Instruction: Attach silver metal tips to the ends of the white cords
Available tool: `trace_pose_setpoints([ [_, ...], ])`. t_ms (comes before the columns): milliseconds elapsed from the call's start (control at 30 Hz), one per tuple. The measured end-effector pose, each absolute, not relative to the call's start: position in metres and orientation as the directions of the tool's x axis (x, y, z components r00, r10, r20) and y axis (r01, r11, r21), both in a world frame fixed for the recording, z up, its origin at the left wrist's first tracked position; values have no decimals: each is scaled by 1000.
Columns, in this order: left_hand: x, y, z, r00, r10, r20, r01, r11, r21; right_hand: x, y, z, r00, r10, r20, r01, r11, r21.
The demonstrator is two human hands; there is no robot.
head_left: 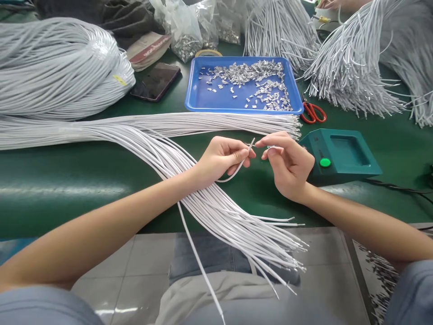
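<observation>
My left hand (221, 156) pinches a single white cord (199, 262) near its tip, which points up between my two hands. The cord's long tail drops over the table edge toward my lap. My right hand (287, 162) meets that tip with thumb and forefinger and holds a small silver metal clip (270, 146). Both hands hover over the green table (67, 189), just in front of a fan of white cords (223, 212) that hangs off the table edge.
A blue tray (199, 95) of silver clips lies behind my hands. A teal box with a green button (340, 155) and red scissors (313, 113) are at right. A big cord coil (57, 67), a phone (155, 81), bags of clips (184, 31) and more cord bundles (355, 67) fill the back.
</observation>
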State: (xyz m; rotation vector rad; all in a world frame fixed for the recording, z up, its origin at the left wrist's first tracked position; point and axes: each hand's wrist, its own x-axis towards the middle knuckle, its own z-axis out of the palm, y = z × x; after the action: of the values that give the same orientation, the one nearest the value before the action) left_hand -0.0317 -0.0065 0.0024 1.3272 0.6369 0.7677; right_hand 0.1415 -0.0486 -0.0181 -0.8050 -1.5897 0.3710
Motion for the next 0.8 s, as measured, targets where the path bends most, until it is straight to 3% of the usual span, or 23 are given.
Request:
trace_pose_setpoints([
  [233, -31, -9, 6, 608, 794, 4, -97, 69, 993, 140, -48, -12, 37, 826, 562, 174, 549, -818],
  [600, -29, -12, 6, 560, 827, 51, 0, -62, 998, 137, -48, -10, 64, 865, 497, 188, 479, -858],
  [800, -27, -10, 1, 604, 791, 99, -93, -53, 994, 139, -46, -11, 55, 878, 475, 111, 467, -877],
])
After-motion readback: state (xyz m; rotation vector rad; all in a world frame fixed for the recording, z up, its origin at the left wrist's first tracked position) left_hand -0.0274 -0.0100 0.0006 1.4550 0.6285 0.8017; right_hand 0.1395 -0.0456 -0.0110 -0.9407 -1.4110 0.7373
